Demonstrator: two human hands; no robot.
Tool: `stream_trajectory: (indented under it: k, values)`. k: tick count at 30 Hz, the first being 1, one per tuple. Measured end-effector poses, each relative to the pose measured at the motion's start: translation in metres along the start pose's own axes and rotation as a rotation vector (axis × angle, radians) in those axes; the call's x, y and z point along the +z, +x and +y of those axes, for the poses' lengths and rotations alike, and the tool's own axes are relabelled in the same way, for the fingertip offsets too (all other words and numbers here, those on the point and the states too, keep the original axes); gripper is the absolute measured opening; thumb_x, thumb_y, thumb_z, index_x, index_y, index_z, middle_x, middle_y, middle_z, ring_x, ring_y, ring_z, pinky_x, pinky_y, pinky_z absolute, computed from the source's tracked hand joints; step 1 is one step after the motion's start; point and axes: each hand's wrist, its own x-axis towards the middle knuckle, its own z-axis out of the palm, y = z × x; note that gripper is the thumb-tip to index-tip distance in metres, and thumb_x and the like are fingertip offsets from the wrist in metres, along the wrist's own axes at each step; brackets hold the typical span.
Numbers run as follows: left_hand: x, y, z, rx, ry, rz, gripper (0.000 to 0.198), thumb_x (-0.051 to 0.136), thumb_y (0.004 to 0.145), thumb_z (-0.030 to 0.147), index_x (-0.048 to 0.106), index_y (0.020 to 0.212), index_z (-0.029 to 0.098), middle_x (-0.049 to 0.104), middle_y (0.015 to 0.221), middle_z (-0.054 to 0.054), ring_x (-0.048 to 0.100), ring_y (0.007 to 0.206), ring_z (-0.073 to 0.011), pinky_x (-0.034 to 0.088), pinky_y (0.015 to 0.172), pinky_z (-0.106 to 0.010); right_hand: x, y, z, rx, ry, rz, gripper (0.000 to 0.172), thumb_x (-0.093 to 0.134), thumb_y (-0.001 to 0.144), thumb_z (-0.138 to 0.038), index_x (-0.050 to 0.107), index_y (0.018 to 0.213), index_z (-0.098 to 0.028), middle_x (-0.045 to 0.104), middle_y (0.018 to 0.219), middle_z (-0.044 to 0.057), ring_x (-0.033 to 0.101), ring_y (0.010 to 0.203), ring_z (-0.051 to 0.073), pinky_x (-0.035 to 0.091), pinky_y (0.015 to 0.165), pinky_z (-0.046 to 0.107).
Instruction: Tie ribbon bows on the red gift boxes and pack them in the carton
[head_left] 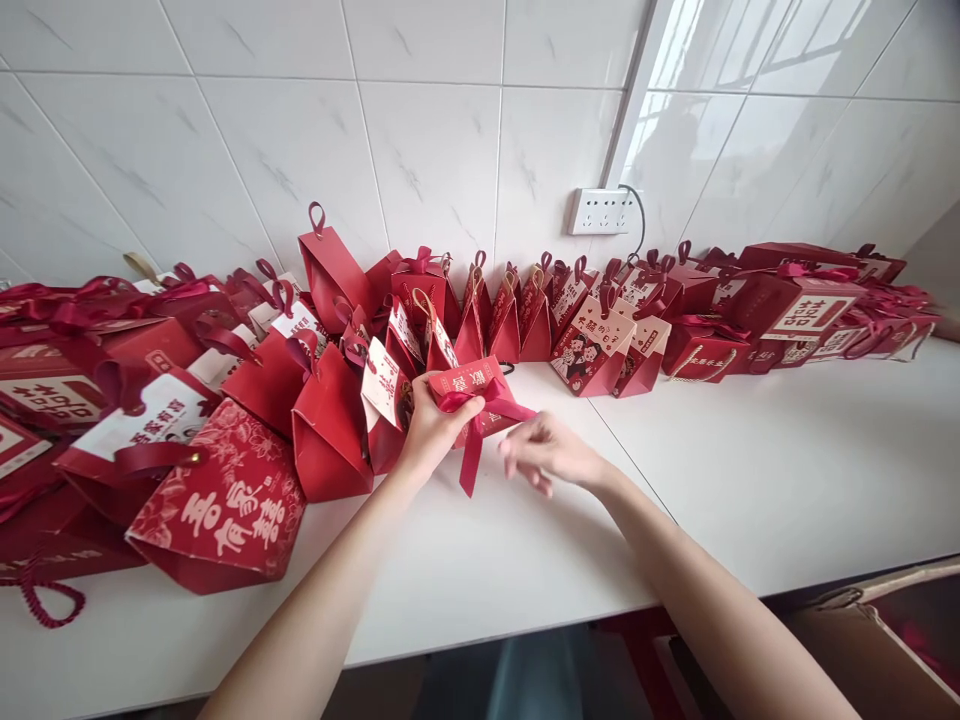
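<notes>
My left hand [439,425] is closed on a small red gift box [469,377] with pale lettering, its thumb pressing on a crimson ribbon [471,455] tied across the front. One ribbon tail hangs down, while another points right toward my right hand [551,450]. That hand hovers just right of the box over the white table [480,560], fingers loosely bent and apart, slightly smeared by motion. Nothing shows in it. Directly left of the held box stands a red-and-cream gift box [384,385], and a red triangular box [330,425] stands beyond that.
Red gift boxes crowd the left, among them a floral box [225,500]. More line the tiled wall [427,150], including a cartoon-printed box [592,345] and stacked boxes [787,305]. A power strip [602,212] is on the wall. An open cardboard carton [870,660] sits at lower right.
</notes>
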Motion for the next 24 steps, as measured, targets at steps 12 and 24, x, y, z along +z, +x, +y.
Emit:
stream_trajectory:
  k: [12, 24]
  values:
    - [0.001, -0.007, 0.002, 0.283, 0.150, -0.088, 0.061, 0.070, 0.069, 0.043, 0.039, 0.117, 0.023, 0.049, 0.126, -0.010, 0.050, 0.119, -0.0253, 0.042, 0.097, -0.039, -0.007, 0.012, 0.010, -0.353, -0.117, 0.673, 0.028, 0.061, 0.078, -0.046, 0.057, 0.068, -0.020, 0.058, 0.110, 0.009, 0.055, 0.104, 0.023, 0.044, 0.090, 0.039]
    - [-0.001, -0.009, -0.001, 0.354, 0.213, -0.160, 0.080, 0.074, 0.063, 0.043, 0.033, 0.128, 0.021, 0.035, 0.143, -0.015, 0.036, 0.133, -0.0298, 0.033, 0.109, -0.045, -0.010, 0.014, 0.011, -0.258, 0.077, 0.697, 0.033, 0.062, 0.075, -0.051, 0.055, 0.074, -0.020, 0.066, 0.099, 0.007, 0.063, 0.088, 0.021, 0.050, 0.074, 0.033]
